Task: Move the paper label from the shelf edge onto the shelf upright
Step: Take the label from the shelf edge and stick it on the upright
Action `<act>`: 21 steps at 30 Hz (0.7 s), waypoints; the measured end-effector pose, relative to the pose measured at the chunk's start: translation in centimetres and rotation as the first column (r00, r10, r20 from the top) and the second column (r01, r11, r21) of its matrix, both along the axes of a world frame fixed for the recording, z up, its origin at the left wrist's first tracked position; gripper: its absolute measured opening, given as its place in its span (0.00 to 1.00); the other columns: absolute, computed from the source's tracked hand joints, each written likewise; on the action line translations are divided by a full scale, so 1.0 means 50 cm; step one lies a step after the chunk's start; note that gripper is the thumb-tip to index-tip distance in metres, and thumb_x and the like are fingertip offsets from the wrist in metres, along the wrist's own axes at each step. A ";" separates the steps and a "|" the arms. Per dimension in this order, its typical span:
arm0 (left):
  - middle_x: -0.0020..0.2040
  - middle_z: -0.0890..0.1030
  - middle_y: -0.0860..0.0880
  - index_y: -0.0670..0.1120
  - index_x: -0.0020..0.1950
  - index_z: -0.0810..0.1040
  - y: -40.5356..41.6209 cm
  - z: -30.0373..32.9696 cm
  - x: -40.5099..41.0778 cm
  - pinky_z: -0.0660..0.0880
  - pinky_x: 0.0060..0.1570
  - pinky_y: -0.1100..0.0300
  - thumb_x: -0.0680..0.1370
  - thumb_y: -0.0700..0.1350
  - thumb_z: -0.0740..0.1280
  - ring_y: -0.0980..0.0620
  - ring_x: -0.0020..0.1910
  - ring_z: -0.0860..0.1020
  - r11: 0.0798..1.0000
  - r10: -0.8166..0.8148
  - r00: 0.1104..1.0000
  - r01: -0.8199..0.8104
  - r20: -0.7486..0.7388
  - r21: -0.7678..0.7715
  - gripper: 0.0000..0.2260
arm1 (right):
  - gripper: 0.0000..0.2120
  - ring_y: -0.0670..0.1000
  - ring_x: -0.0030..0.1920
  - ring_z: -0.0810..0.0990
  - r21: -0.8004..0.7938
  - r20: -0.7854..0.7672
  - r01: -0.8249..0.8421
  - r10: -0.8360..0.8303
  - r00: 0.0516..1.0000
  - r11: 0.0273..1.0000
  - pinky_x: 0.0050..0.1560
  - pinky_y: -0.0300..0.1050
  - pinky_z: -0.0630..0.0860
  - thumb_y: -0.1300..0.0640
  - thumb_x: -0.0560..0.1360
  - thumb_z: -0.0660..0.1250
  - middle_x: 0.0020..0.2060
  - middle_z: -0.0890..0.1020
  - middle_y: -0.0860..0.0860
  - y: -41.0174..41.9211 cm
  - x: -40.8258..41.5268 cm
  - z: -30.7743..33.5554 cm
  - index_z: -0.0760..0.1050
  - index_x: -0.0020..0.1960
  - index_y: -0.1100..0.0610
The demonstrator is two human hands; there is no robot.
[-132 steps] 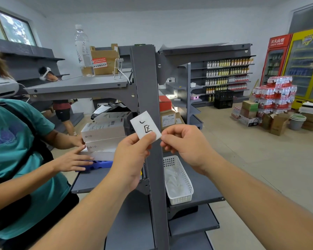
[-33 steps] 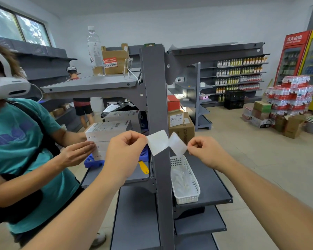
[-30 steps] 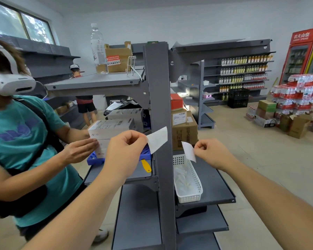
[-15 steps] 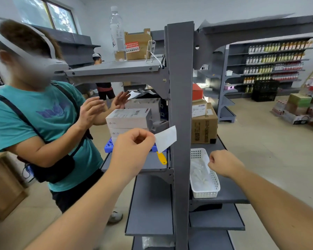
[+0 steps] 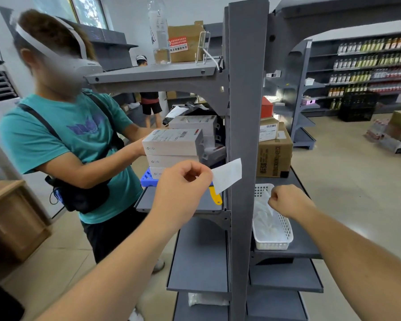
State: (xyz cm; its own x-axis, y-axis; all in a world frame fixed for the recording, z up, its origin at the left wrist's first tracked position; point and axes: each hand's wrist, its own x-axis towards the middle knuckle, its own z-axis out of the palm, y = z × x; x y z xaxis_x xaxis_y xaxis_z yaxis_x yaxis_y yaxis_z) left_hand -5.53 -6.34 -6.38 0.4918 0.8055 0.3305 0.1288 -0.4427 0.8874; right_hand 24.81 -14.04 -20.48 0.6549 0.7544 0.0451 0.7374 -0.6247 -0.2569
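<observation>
My left hand [image 5: 183, 188] pinches a white paper label [image 5: 228, 174] by its left end, blank side toward me. The label's right part lies in front of the left side of the grey shelf upright [image 5: 248, 100], at mid height; I cannot tell if it touches the metal. My right hand [image 5: 287, 201] is a closed fist to the right of the upright, just above a white plastic basket [image 5: 273, 237]. No paper shows in that fist.
A person in a teal shirt [image 5: 63, 147] with a headset stands at the left, handling stacked grey boxes [image 5: 174, 142] on the left shelf. A yellow-handled tool [image 5: 214, 195] lies there. A cardboard box [image 5: 273, 156] sits right of the upright, a water bottle [image 5: 159, 31] on top.
My two hands pulled a backing strip off the label. The right hand carried it down to the basket and closed; the left hand brought the label against the upright. My view moved closer.
</observation>
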 end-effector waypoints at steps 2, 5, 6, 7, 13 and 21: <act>0.37 0.85 0.57 0.50 0.39 0.83 0.000 0.000 0.002 0.69 0.29 0.73 0.78 0.42 0.71 0.64 0.31 0.75 1.000 0.003 1.000 -0.003 -0.004 0.001 0.08 | 0.06 0.57 0.42 0.81 0.010 0.003 0.009 -0.009 1.000 1.000 0.37 0.46 0.73 0.53 0.77 0.65 0.39 0.79 0.51 0.003 -0.001 0.000 0.75 0.42 0.53; 0.37 0.85 0.55 0.50 0.39 0.84 0.001 -0.001 0.004 0.69 0.29 0.72 0.78 0.42 0.71 0.63 0.31 0.75 1.000 -0.001 1.000 0.001 -0.002 -0.011 0.08 | 0.06 0.57 0.42 0.80 0.026 -0.009 0.025 -0.025 1.000 0.999 0.37 0.45 0.73 0.55 0.77 0.66 0.38 0.79 0.51 0.001 -0.001 0.001 0.75 0.42 0.52; 0.37 0.85 0.55 0.50 0.39 0.84 0.001 -0.002 0.004 0.69 0.29 0.72 0.78 0.42 0.70 0.62 0.31 0.75 1.000 -0.003 1.000 0.003 -0.001 -0.014 0.08 | 0.06 0.57 0.42 0.80 0.031 -0.009 0.028 -0.028 1.000 0.999 0.38 0.45 0.73 0.55 0.77 0.66 0.39 0.79 0.51 0.002 -0.002 0.001 0.75 0.42 0.52; 0.37 0.85 0.55 0.50 0.39 0.84 0.000 -0.003 0.004 0.69 0.28 0.72 0.78 0.42 0.70 0.62 0.31 0.74 1.000 -0.005 1.000 0.004 -0.002 -0.014 0.09 | 0.06 0.56 0.42 0.80 0.037 -0.013 0.030 -0.030 0.999 0.999 0.38 0.46 0.73 0.55 0.77 0.66 0.39 0.80 0.51 0.001 -0.001 0.000 0.75 0.41 0.53; 0.33 0.84 0.57 0.50 0.38 0.83 -0.006 -0.005 0.008 0.68 0.27 0.74 0.78 0.41 0.70 0.63 0.31 0.75 1.000 -0.009 1.000 0.009 -0.010 -0.003 0.09 | 0.11 0.51 0.37 0.79 0.249 -0.118 0.098 -0.070 0.990 0.964 0.35 0.44 0.73 0.53 0.79 0.63 0.34 0.80 0.47 -0.016 -0.019 0.018 0.74 0.38 0.50; 0.36 0.82 0.51 0.50 0.40 0.82 -0.029 0.009 0.024 0.69 0.30 0.71 0.77 0.42 0.70 0.60 0.30 0.73 0.987 -0.025 0.998 0.015 0.061 0.159 0.07 | 0.10 0.44 0.29 0.70 0.750 -0.226 0.071 0.154 0.962 0.658 0.33 0.28 0.69 0.58 0.80 0.68 0.27 0.77 0.53 -0.071 -0.160 0.184 0.81 0.40 0.56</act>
State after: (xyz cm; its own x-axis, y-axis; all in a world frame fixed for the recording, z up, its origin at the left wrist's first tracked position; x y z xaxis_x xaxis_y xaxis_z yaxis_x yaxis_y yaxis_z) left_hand -4.32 -7.77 -5.94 0.4821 0.7306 0.4835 0.0651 -0.5802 0.8118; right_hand 16.79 -17.61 -11.29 0.6955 0.5636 0.4457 0.5970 -0.1080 -0.7950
